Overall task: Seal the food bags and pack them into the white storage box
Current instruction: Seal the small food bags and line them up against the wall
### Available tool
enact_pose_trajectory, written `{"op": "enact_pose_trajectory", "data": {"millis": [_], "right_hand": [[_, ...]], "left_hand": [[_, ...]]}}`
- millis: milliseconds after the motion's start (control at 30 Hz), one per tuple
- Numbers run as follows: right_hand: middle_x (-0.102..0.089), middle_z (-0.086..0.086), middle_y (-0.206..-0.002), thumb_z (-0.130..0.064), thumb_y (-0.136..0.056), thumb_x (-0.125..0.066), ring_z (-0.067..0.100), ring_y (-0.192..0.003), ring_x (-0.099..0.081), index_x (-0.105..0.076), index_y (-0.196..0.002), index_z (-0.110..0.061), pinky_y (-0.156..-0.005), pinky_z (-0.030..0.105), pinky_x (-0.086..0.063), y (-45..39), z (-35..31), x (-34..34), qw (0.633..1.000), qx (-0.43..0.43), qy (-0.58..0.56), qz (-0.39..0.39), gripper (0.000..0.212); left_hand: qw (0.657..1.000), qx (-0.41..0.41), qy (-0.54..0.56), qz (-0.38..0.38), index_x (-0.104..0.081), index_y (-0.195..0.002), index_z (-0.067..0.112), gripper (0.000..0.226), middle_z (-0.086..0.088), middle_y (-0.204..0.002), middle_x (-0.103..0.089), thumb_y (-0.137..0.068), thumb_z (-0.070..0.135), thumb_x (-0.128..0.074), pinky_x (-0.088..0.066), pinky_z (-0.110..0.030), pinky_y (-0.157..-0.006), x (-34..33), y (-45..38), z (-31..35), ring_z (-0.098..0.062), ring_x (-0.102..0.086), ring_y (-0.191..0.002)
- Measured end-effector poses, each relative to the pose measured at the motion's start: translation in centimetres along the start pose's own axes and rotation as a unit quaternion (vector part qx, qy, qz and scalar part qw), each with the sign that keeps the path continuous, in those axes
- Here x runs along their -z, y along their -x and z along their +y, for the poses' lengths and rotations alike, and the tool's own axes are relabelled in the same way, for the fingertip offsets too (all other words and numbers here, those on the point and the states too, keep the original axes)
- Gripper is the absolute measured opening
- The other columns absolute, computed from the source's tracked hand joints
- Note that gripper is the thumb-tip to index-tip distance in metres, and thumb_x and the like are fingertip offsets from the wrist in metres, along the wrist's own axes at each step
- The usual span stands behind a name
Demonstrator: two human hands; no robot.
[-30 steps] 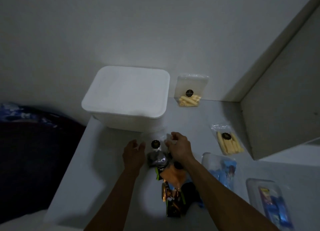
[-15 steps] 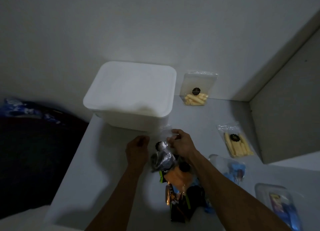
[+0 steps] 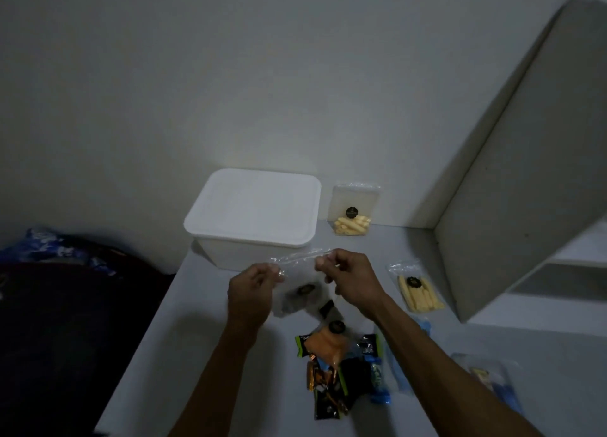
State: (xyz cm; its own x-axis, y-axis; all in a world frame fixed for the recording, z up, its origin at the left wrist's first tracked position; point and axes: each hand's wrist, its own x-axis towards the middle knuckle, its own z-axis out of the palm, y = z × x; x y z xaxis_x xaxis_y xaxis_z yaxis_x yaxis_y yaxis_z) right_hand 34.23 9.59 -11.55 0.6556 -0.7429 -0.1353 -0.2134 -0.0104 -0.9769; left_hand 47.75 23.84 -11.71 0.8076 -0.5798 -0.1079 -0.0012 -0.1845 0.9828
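Between both hands, left hand (image 3: 251, 290) and right hand (image 3: 348, 280) pinch a clear food bag's (image 3: 300, 285) top; sealing underway, next pressing its strip closed, then opening the lidded white storage box (image 3: 253, 213) beyond.

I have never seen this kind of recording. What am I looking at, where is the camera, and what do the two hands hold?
No machine is here: a person works with bare hands. The camera sits on the person's head and looks down at a pale table. The left hand and right hand pinch the top strip of a clear bag with dark food inside, one at each end. Behind it stands the white storage box, lid on. One bag of yellow sticks leans on the wall; another bag of sticks lies flat at the right. A pile of snack packets lies nearer.
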Motion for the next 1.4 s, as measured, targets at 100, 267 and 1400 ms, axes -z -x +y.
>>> {"op": "enact_pose_trajectory", "data": {"millis": [100,267,1400], "right_hand": [[-0.074,0.004,-0.087,-0.025,-0.092,-0.068,0.007,-0.061,-0.059,-0.072,-0.091,-0.009,-0.049,0.024,-0.044,1.4,-3.3,2.1,0.999,0.020,-0.008,0.033,0.016],[-0.064,-0.001,-0.071,-0.025,-0.088,-0.074,0.005,-0.053,-0.050,-0.070,-0.093,-0.001,-0.046,0.025,-0.038,4.1,-7.4,6.3,0.996,0.036,-0.021,0.075,0.024],[-0.064,-0.014,-0.079,-0.028,-0.092,-0.068,0.000,-0.074,-0.056,-0.070,-0.089,-0.021,-0.067,0.022,-0.042,3.6,-15.4,10.0,0.943,0.143,0.300,0.025,0.009]], "left_hand": [[0.998,-0.021,0.052,-0.014,-0.071,-0.091,0.011,0.010,-0.004,-0.079,-0.075,-0.092,0.019,-0.066,-0.054,-0.020,-0.071,-1.3,0.4,3.6,-0.008,-0.068,-0.072],[0.993,-0.051,0.091,-0.053,-0.071,-0.095,0.008,0.012,-0.005,-0.084,-0.074,-0.091,0.018,-0.067,-0.051,-0.019,-0.070,-4.3,1.0,8.4,-0.003,-0.065,-0.069],[0.985,-0.143,0.037,-0.084,-0.070,-0.092,0.012,0.013,-0.001,-0.084,-0.071,-0.094,0.021,-0.062,-0.048,-0.024,-0.070,-7.7,2.4,13.9,-0.013,-0.063,-0.076]]}}
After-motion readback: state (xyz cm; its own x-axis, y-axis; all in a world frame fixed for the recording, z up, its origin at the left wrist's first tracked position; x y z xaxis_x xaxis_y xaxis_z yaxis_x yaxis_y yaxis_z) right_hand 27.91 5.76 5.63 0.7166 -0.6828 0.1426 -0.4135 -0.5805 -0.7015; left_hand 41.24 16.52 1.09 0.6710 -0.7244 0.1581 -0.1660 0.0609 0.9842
